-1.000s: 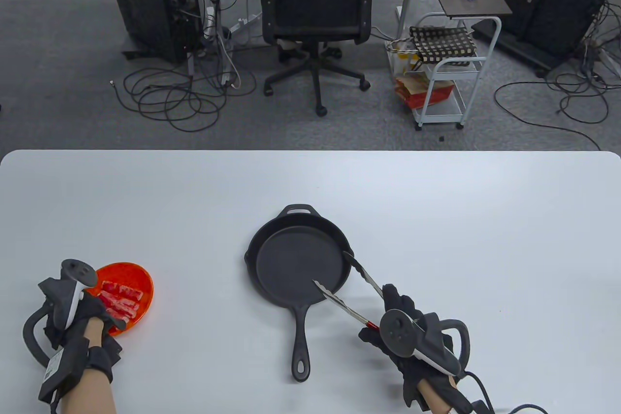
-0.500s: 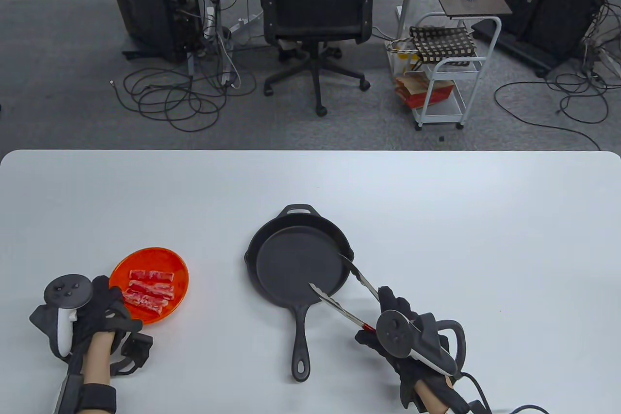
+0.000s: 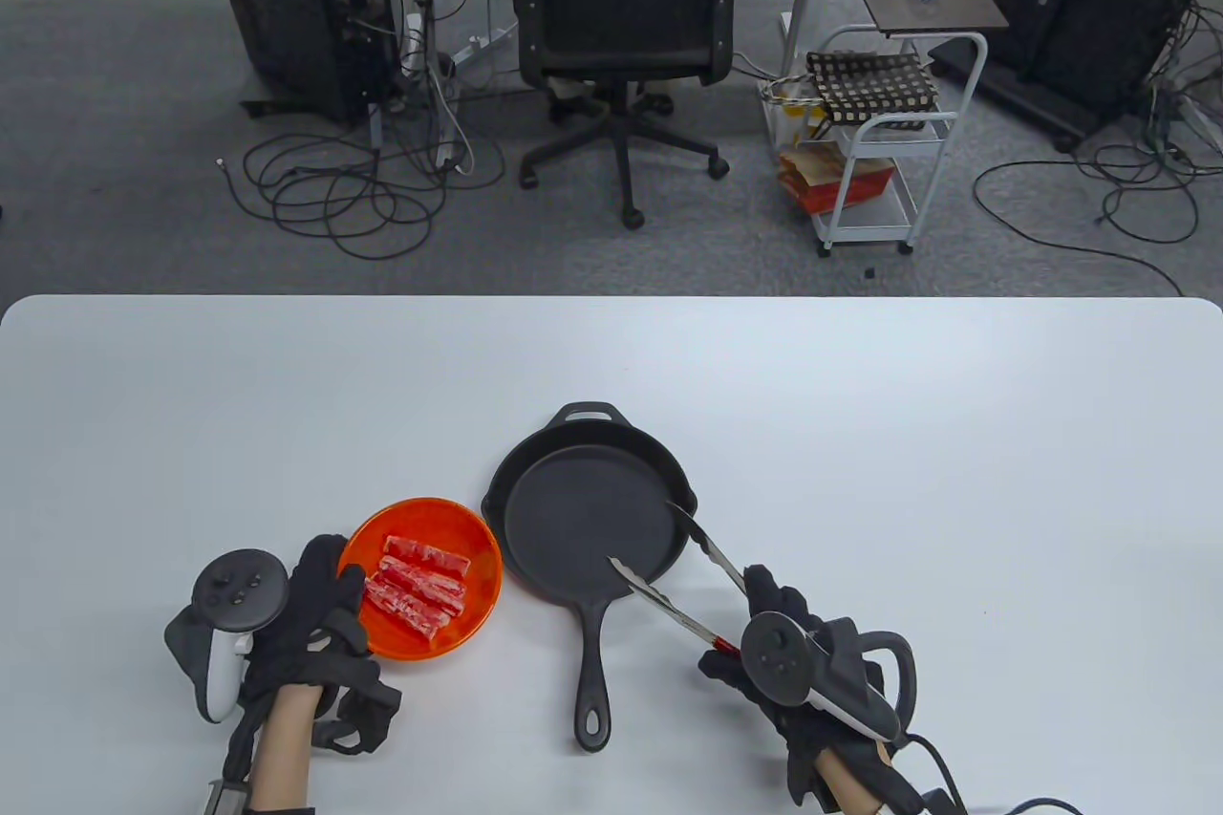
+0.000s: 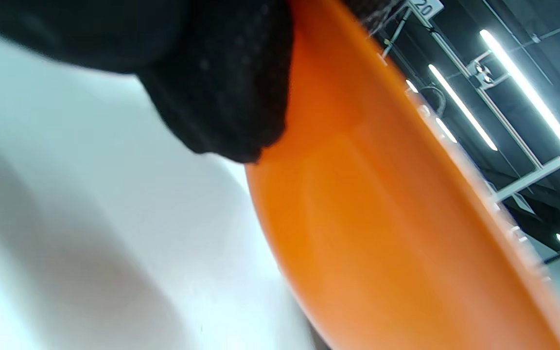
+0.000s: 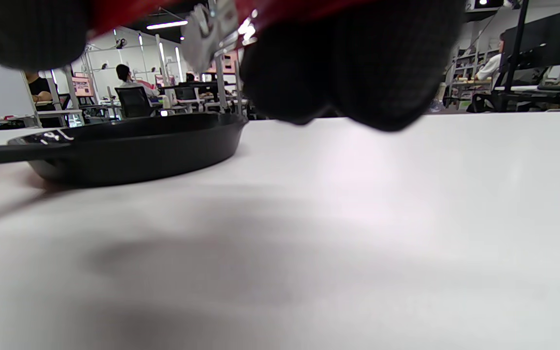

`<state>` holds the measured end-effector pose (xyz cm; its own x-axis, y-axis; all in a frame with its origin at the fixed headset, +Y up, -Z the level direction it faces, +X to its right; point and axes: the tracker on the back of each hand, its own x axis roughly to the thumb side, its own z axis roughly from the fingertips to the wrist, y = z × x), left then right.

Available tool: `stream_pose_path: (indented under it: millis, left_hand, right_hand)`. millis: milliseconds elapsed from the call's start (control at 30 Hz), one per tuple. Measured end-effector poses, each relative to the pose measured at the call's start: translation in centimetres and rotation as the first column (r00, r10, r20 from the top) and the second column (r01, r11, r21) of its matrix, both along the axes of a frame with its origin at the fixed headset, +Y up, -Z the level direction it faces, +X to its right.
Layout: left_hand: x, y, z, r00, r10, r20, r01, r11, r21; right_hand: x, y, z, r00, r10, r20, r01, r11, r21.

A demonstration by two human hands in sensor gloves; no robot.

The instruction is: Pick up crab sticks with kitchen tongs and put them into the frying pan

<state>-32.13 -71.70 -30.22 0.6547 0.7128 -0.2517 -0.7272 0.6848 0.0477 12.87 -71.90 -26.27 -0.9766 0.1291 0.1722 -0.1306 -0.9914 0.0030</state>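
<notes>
1. Risk number one, I'd say, is the orange plate (image 3: 420, 578) bumping the frying pan (image 3: 590, 533): its rim sits just beside the pan's left edge, close enough that I can't tell if they touch. A nudge from the left hand (image 3: 315, 624) could jolt the pan or slide the sticks around.
2. Second worry is the tongs (image 3: 683, 567). The right hand (image 3: 779, 653) grips them at the red handle end, with the tips spread wide over the pan's right rim. From there they have to cross the whole pan to reach the plate, so a low swing could clip the rim (cast iron won't budge much, but the tongs would).
3. Crab sticks (image 3: 423, 578) look soft and slick to me. Squeeze too hard and one could split, too lightly and it drops on the table (image 3: 860, 433) short of the pan.
4. Left hand has its fingers on the plate's left rim, a glove fingertip (image 4: 221, 97) pressed against the orange underside in the wrist view. Whether it's really curled around the rim, I can't tell.
5. How the sticks look: a handful of short red-and-white logs, lying side by side in the middle of the plate, slightly diagonal. Pan is bare, none in it yet.
</notes>
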Motion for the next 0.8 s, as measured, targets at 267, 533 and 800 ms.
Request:
stream_pose_path:
  millis: [267,533,800]
  left_hand:
    - [1.2,-0.1,0.6,0.999,-0.012,0.038,0.011,1.000,0.026]
    - [1.7,-0.4,0.5,0.997,-0.032,0.066,0.031,0.999,0.015]
    - [2.2,-0.5,0.6,0.994,-0.066,0.088,0.064,0.998,0.022]
  right_hand:
    - [-0.7,0.2,0.3,1.000,-0.026,-0.009,0.026,1.000,-0.006]
    - [-3.1,2.0,0.8,0.991,-0.109,-0.072,0.113,0.993,0.043]
    - [-9.2,3.8,0.9,0.978,-0.075,-0.195,0.092,0.993,0.076]
